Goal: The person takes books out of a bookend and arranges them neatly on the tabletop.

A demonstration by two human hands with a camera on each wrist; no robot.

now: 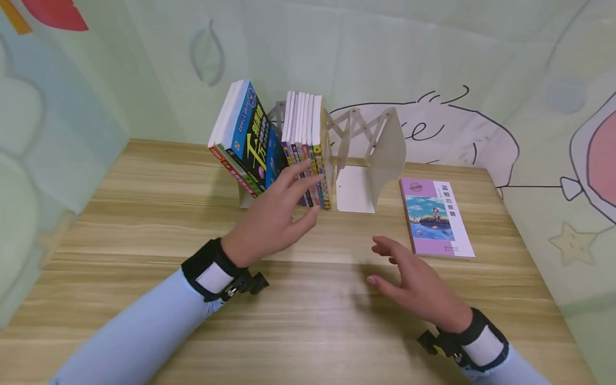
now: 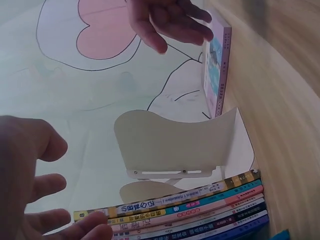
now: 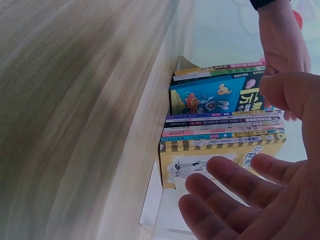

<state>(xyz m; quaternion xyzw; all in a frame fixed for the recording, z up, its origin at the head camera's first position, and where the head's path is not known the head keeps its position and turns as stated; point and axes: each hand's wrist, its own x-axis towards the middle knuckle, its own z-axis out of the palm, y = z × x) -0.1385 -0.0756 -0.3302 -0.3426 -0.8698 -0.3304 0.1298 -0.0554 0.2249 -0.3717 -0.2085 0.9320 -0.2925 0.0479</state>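
A white expanding book rack (image 1: 392, 152) stands at the back of the table. Thin books (image 1: 303, 120) stand upright in one section, the outermost with a yellow-striped spine (image 3: 225, 141). To their left lean larger books, including a blue and black one (image 1: 255, 128). My left hand (image 1: 276, 216) hovers before the thin books' spines, fingers loosely extended and holding nothing. My right hand (image 1: 421, 286) is over the table, fingers spread and relaxed, its palm turned left. Near it lies a pink and white book (image 1: 435, 216) with a blue picture.
The wooden table (image 1: 308, 321) meets a printed fabric backdrop (image 1: 337, 48) behind the rack and at both sides. The rack's right section, between two white panels, has a bare base plate (image 1: 356, 187).
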